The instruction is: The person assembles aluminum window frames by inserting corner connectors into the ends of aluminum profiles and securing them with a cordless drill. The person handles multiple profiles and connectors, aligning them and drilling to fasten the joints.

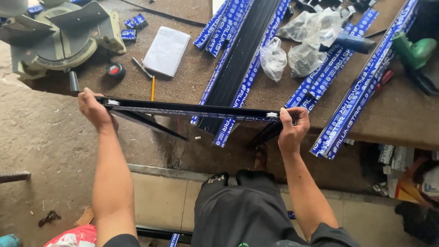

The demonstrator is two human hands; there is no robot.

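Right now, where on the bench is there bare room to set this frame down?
Bare board lies between the notebook and the black strips, and right of the long blue strip. It is crowded around the plastic bags and the saw. Both hands hold the frame.

Glossy black metal frame (192, 110), rough brown worktop (183, 87), crinkled clear plastic bags (302, 41)

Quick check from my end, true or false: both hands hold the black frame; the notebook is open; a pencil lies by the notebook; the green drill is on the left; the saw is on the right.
1. Left hand and right hand grip the long black metal frame: true.
2. White spiral notebook is open: false, it lies closed.
3. Orange pencil lies near it: true.
4. Green power drill sits left: false, far right.
5. Grey mitre saw sits right: false, upper left.
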